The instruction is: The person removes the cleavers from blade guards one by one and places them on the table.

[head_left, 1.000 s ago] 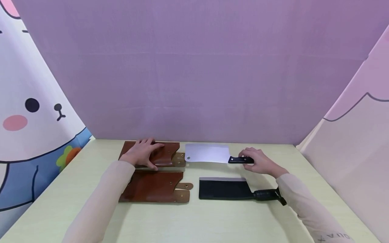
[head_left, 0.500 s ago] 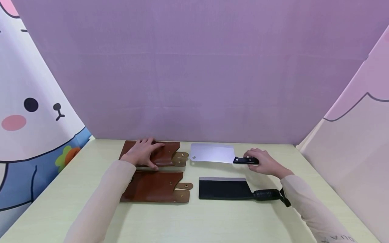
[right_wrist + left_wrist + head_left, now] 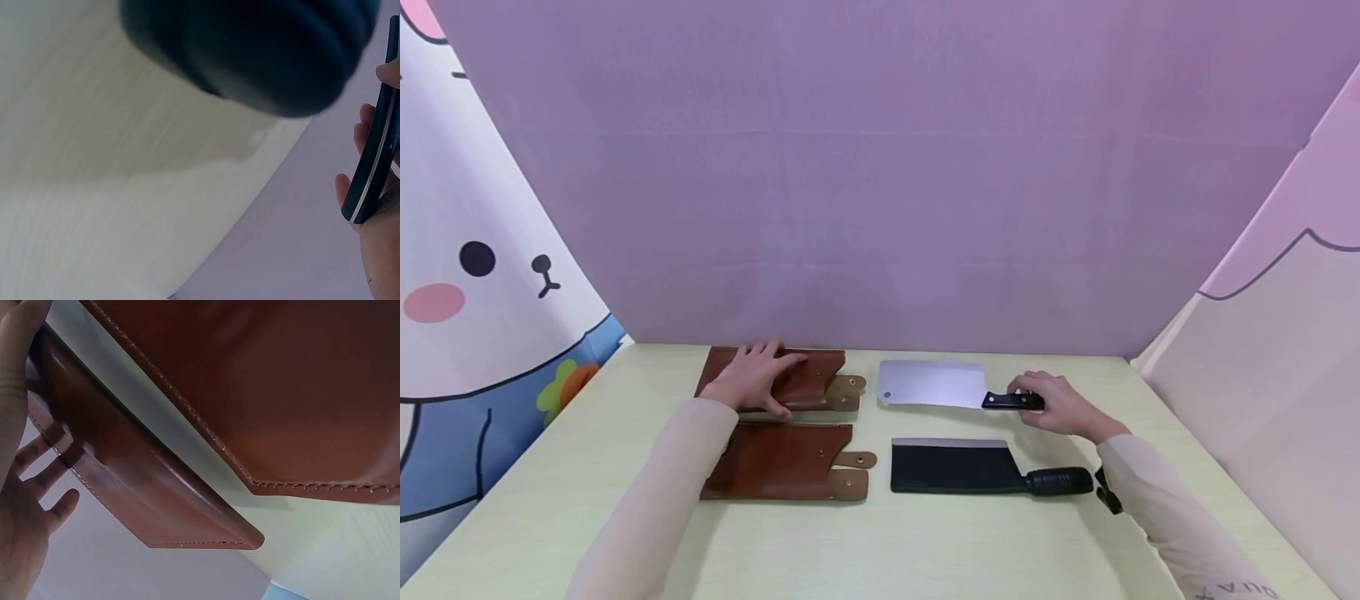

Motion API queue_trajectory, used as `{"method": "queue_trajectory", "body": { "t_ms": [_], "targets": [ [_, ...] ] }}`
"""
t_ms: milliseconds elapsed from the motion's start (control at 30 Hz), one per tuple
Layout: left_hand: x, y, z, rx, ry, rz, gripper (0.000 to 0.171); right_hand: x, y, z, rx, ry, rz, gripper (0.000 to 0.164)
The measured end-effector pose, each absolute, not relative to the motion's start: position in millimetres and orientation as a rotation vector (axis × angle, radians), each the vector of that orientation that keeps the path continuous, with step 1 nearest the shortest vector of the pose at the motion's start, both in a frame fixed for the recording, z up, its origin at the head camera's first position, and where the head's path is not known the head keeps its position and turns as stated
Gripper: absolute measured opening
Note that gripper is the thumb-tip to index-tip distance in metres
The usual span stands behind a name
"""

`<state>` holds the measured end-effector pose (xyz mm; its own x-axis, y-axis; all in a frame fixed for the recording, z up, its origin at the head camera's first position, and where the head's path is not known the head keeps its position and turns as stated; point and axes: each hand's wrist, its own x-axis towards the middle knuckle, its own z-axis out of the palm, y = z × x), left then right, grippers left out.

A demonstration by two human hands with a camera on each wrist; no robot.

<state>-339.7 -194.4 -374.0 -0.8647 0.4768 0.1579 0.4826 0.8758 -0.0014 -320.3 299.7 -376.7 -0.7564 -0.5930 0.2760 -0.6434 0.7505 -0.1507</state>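
Observation:
In the head view my right hand grips the black riveted handle of a silver cleaver, its blade pointing left. The right wrist view shows fingers wrapped about that handle. My left hand rests spread over the far brown leather sheath, thumb at its near edge. In the left wrist view its fingers lie along the stitched edge of that sheath. The cleaver's blade tip is a short gap away from the sheath's tan strap.
A second brown sheath lies nearer on the pale table, its tan straps facing right. A black-bladed cleaver lies to its right, under my right forearm's inner side. A purple backdrop rises behind the table.
The right hand has moved right with the silver cleaver, and its blade tip has left the far sheath's strap. My left hand stays nearly still on the sheath.

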Motion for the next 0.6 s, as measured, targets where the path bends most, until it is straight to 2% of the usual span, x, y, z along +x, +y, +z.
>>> {"method": "queue_trajectory", "body": {
  "t_ms": [600],
  "targets": [
    [-346.4, -195.2, -382.2, -0.742, -2.891, -0.041, 0.099, -323.7, 305.7, -385.9, 0.946, -2.822, 0.364, 0.028]
  ]
}}
